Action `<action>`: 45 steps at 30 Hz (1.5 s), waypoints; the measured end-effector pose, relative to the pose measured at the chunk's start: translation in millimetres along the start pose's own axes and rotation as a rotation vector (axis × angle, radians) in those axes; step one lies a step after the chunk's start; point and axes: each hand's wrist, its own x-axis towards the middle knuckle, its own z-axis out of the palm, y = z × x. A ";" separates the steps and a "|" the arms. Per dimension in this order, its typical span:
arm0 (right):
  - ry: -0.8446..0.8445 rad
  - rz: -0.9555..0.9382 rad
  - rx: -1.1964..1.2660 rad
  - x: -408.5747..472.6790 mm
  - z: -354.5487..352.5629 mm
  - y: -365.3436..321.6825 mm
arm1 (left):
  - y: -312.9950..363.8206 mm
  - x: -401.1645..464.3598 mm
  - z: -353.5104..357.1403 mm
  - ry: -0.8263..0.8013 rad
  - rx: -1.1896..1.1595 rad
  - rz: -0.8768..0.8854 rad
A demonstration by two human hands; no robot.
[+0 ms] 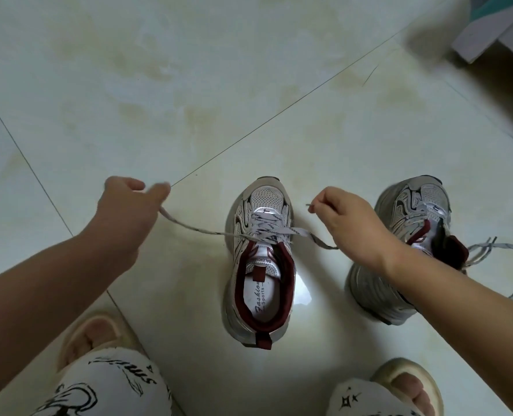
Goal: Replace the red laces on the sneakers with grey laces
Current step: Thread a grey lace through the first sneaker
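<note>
1. The left hand (pixel 126 205) pinches one end of the grey lace (pixel 201 229), pulled out to the left.
2. The middle sneaker (pixel 261 265) stands on the floor (pixel 189 85), fully laced in grey.
3. The right hand (pixel 348 226) pinches the other end near its tip.
4. The right sneaker (pixel 411 235) trails loose grey ends.
5. The lace looks soft and light; best held near the tips.

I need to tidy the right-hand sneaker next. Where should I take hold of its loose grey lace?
Take the loose grey speckled lace where it loops free on the pale tiled floor, right of the right-hand silver and maroon sneaker. Come from above and the right with a pinch grip near its tips: that stretch lies flat, away from the right forearm crossing the shoe.
</note>
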 end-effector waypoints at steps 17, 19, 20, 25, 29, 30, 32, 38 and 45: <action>0.107 -0.421 -0.301 -38.1 16.4 4.5 | -4.5 -63.5 92.9 -0.262 0.825 0.513; 0.090 -0.463 -0.364 -38.0 18.0 6.8 | -5.6 -61.7 89.8 -0.304 0.759 0.463; 0.087 -0.465 -0.382 -37.8 19.0 7.7 | -7.0 -61.3 88.5 -0.327 0.730 0.445; 0.072 -0.442 -0.371 -35.3 23.9 8.4 | -8.4 -61.0 85.3 -0.402 0.628 0.386; 0.060 -0.444 -0.352 -34.3 25.0 8.3 | -7.8 -61.6 83.4 -0.422 0.578 0.381; 0.067 -0.442 -0.357 -34.2 26.0 8.1 | -7.8 -61.8 83.0 -0.426 0.571 0.378; 0.077 -0.432 -0.381 -33.0 28.9 7.0 | -8.1 -61.8 83.0 -0.438 0.557 0.373; -0.014 -0.362 -0.312 -23.2 30.8 4.9 | -15.2 -55.7 81.8 -0.481 0.495 0.485; -0.073 0.057 0.122 -20.5 35.3 3.2 | -20.2 -55.5 85.8 -0.342 0.523 0.650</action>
